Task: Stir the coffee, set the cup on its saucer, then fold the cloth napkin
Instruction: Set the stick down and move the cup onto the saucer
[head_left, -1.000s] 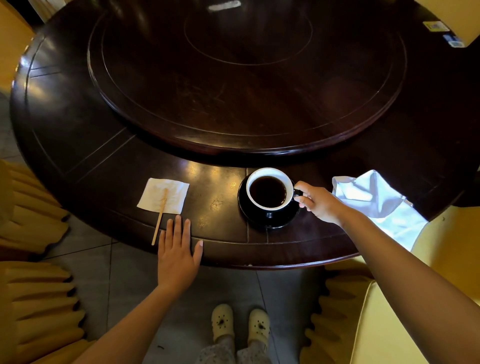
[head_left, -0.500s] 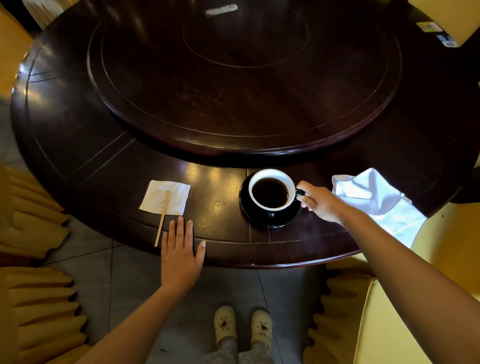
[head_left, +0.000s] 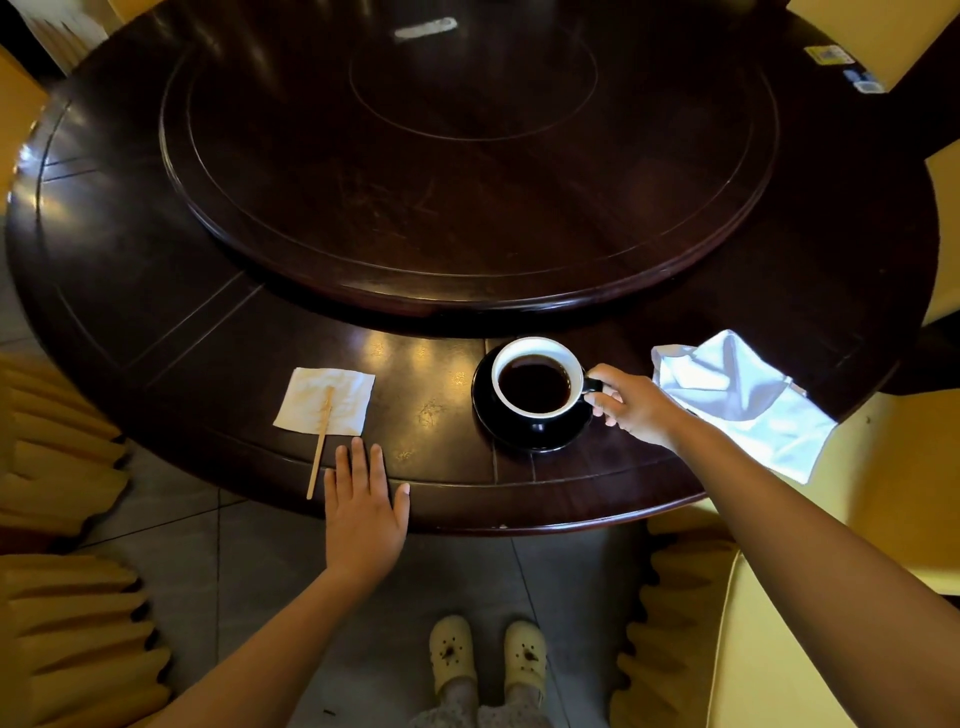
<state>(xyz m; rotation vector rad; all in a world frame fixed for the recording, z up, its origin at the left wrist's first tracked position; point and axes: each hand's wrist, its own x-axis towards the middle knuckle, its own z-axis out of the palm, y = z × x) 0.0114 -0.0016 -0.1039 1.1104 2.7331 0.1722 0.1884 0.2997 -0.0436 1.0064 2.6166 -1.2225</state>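
Note:
A black cup (head_left: 537, 382) with a white inside, full of dark coffee, stands upright on its black saucer (head_left: 498, 423) at the near edge of the round dark table (head_left: 156, 322). My right hand (head_left: 634, 408) grips the cup's handle from the right. Flat on the table edge lies my left hand (head_left: 363, 499), fingers spread, holding nothing. A wooden stir stick (head_left: 319, 444) rests across a small white paper napkin (head_left: 345, 395), just left of that hand. The pale blue cloth napkin (head_left: 743, 400) lies crumpled to the right of the cup, hanging partly over the table edge.
A raised turntable (head_left: 467, 171) fills the table's middle. Yellow-covered chairs (head_left: 62, 613) stand at both sides, another chair (head_left: 810, 597) close at my right. My feet in pale clogs (head_left: 485, 654) stand on the tiled floor below.
Almost nothing has moved. The cup sits on the saucer with my right hand at its handle throughout; the view has shifted slightly.

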